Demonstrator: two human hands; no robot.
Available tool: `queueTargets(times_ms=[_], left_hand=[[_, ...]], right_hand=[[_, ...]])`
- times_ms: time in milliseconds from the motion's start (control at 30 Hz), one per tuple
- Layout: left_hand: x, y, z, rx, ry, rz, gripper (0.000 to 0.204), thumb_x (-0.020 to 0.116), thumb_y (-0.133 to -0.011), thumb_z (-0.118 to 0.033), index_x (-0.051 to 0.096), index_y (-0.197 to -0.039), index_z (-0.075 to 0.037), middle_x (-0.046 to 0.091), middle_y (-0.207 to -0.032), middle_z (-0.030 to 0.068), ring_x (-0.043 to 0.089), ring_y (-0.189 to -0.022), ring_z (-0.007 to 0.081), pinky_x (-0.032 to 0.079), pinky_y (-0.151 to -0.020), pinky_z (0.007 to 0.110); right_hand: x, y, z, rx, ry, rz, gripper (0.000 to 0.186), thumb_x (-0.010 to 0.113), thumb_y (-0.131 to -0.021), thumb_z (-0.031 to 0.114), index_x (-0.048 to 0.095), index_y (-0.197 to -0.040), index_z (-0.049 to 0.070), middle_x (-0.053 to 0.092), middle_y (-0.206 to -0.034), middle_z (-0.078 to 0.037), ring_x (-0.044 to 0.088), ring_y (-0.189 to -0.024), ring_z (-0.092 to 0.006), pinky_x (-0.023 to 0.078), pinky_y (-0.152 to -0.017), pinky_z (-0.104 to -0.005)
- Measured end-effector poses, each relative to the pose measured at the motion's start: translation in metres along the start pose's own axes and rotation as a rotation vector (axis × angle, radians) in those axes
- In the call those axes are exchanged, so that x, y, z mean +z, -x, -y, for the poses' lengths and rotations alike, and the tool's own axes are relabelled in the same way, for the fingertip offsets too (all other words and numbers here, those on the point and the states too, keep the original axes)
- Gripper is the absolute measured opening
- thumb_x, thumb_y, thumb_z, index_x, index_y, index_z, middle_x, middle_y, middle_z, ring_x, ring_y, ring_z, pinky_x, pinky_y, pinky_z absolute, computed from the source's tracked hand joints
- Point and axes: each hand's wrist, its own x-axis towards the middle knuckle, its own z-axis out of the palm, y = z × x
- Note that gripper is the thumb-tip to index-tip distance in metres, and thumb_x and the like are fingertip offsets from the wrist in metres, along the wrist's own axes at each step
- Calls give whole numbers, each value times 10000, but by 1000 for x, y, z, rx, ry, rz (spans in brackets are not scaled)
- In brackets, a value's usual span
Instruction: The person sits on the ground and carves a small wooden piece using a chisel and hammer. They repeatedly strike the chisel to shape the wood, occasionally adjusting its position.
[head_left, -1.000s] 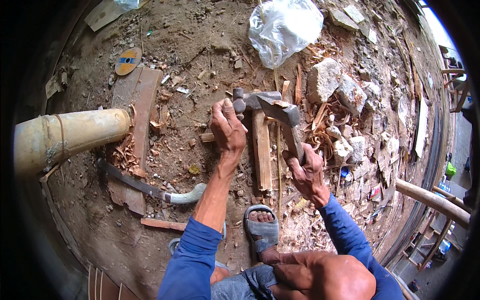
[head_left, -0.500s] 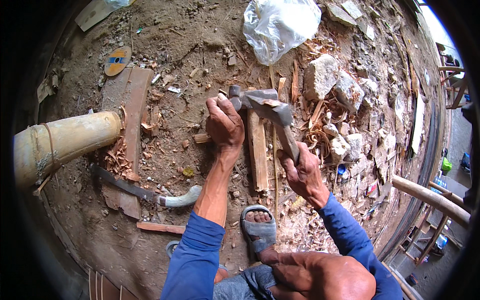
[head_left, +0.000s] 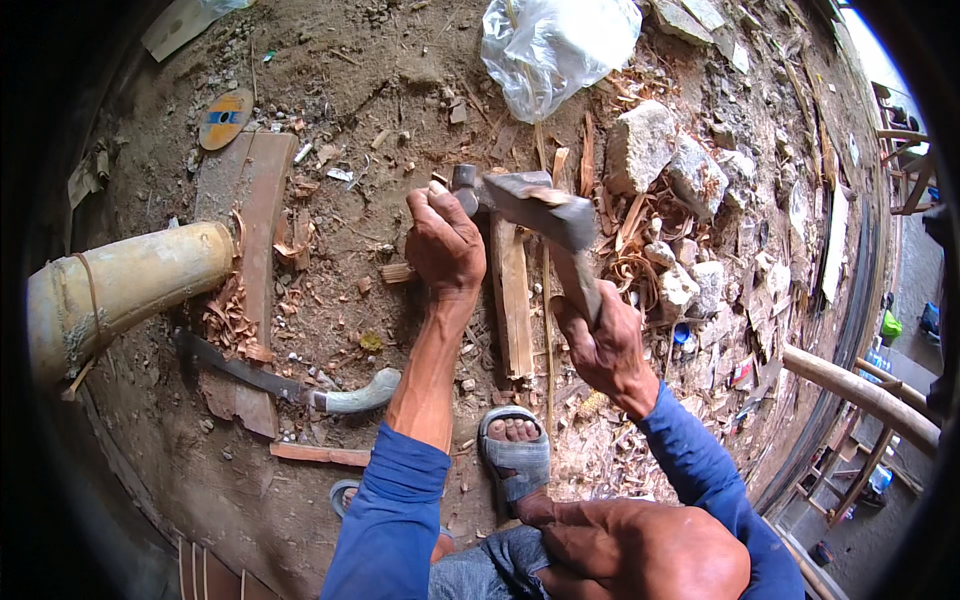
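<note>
My right hand [head_left: 610, 350] is wrapped round the wooden handle of a hatchet [head_left: 555, 215]. Its broad metal head is slightly blurred and reaches toward my left hand. My left hand [head_left: 445, 240] is closed with the thumb on top; what lies in its fingers is hidden. Right beside those fingers is a rounded, hammer-like metal head [head_left: 466, 180], partly behind the hatchet; I cannot tell whether my left hand grips it. Beneath the tools a squared length of wood [head_left: 514, 300] lies on the ground, pointing toward my sandalled foot [head_left: 517, 450].
At left lie a curved knife [head_left: 260, 378] with a pale handle, a plank [head_left: 262, 215], a thick bamboo pole [head_left: 140, 285] and an orange disc [head_left: 226, 118]. Rocks [head_left: 640, 148] and wood shavings are at right. A clear plastic bag [head_left: 560, 50] sits at the far side.
The hatchet head has shifted slightly right and tilted, and now looks more blurred. My left hand has moved a little left. The whole view has drifted slightly.
</note>
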Motion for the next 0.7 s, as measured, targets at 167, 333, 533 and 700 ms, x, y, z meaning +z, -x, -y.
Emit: queueTargets(times_ms=[167,333,533,700], left_hand=[[1,2,-2,-57,-28,13,352,396,-1079,-334,517,-909,-51,629,-670,201,645,-635,435,445,-531,517],[1,2,-1,-19,4,-4,315,412,-1076,-318,513,-928,-60,634,-666,195,648,-630,428,451,-523,517],[0,1,3,20,14,-1,245,435,-1069,-291,520,-971,-84,655,-649,186,658,-599,420,458,-483,524],[0,3,1,42,-36,-21,261,418,-1073,-299,520,-971,-82,657,-649,173,661,-588,403,468,-489,519]], right_hand=[[5,0,-4,265,40,257,292,666,-902,100,558,-1150,-9,639,-826,-201,669,-709,-381,519,-611,-430],[0,1,1,43,9,24,297,688,-897,98,548,-1127,-25,651,-828,-184,683,-698,-351,523,-582,-428],[-7,-18,0,254,-56,253,201,609,-938,121,522,-1045,-27,613,-737,-219,651,-627,-375,501,-530,-445],[-8,-9,1,-16,-76,-16,221,665,-903,92,556,-1072,2,619,-793,-187,656,-659,-353,498,-557,-443]])
